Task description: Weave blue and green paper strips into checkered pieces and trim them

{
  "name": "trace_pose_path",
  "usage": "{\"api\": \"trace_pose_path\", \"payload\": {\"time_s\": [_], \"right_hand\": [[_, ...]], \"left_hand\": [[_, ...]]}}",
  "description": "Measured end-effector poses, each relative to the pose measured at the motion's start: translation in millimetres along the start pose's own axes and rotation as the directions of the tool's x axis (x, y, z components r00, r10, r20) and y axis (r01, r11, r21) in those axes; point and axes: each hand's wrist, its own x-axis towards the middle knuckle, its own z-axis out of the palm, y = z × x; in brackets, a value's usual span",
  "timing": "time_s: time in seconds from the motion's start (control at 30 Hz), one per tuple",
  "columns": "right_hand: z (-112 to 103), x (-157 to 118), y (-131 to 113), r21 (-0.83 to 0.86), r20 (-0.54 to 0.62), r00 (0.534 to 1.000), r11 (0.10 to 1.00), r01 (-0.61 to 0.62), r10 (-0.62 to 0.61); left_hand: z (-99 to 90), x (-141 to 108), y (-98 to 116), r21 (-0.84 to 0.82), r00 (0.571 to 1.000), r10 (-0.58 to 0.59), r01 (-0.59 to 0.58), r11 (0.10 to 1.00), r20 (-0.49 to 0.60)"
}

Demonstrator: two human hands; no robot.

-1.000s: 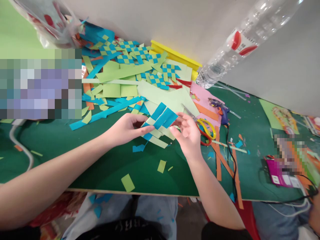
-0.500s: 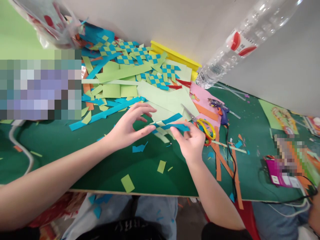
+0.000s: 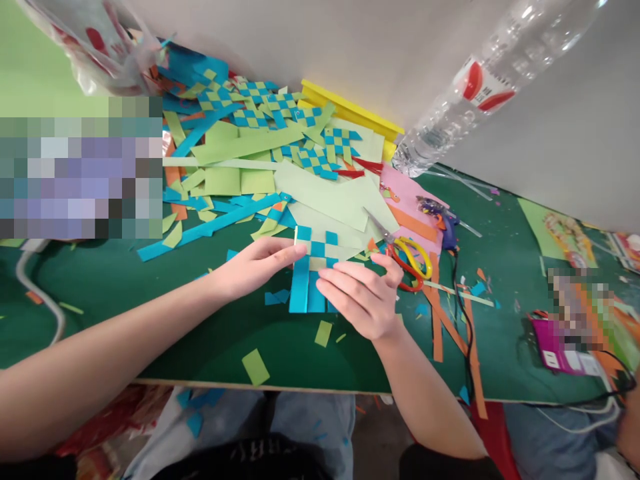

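- The left hand [image 3: 265,263] had its thumb and fingers clamped on the left edge of the woven paper piece [image 3: 317,249]; the thumb was on the front, and the other fingers were partly hidden behind it.
- The right hand [image 3: 364,293] laid its fingers, slightly apart, on the right lower part of this piece; its thumb was not clear, so I cannot tell if it was pinching.
- The piece was between the fingers of both hands, above the green table [image 3: 200,340], with blue and pale green squares at its upper part and blue strips pointing to the person.
- Scissors [image 3: 406,243] lay just beyond the right fingers, to their right.
- Pale green sheets [image 3: 327,193] lay beyond the fingers, and farther were checkered paper fish [image 3: 316,161].
- A green scrap [image 3: 256,367] lay nearer to the person than the fingers.
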Motion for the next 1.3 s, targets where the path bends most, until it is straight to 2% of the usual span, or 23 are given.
{"api": "trace_pose_path", "payload": {"time_s": [0.1,0.23,0.33,0.43,0.6,0.8,1.13,1.3], "right_hand": [[3,3,0,-0.069,-0.042,0.997,0.996,0.059,-0.062],[6,6,-1,-0.069,-0.023,0.999,0.997,0.046,-0.048],[9,8,-3,-0.064,-0.001,1.0,0.998,0.006,-0.006],[12,10,-6,-0.052,-0.049,0.999,0.998,-0.018,0.015],[17,13,-10,0.016,-0.044,0.991,0.992,-0.127,0.128],[18,11,-8,0.045,-0.06,0.984,0.985,-0.164,0.167],[19,12,-7,-0.01,-0.125,0.96,0.967,-0.256,0.253],[21,14,-6,-0.046,-0.141,0.959,0.966,-0.253,0.244]], "left_hand": [[-0.1,1,2,-0.156,0.992,-0.023,0.042,0.987,0.121],[1.4,1,3,-0.218,0.993,-0.058,0.08,0.973,0.105],[1.6,1,4,-0.18,0.997,-0.038,0.05,0.982,0.069],[1.4,2,4,-0.1,0.999,-0.012,0.016,0.995,0.046],[1.4,3,4,0.008,1.0,0.02,-0.02,1.0,0.008],[1.4,4,2,0.015,0.998,0.057,-0.057,0.998,0.002],[3.7,5,-2,0.01,0.989,0.051,-0.053,0.999,0.138],[2.2,4,-2,0.041,0.985,0.008,-0.015,0.999,0.174]]}}
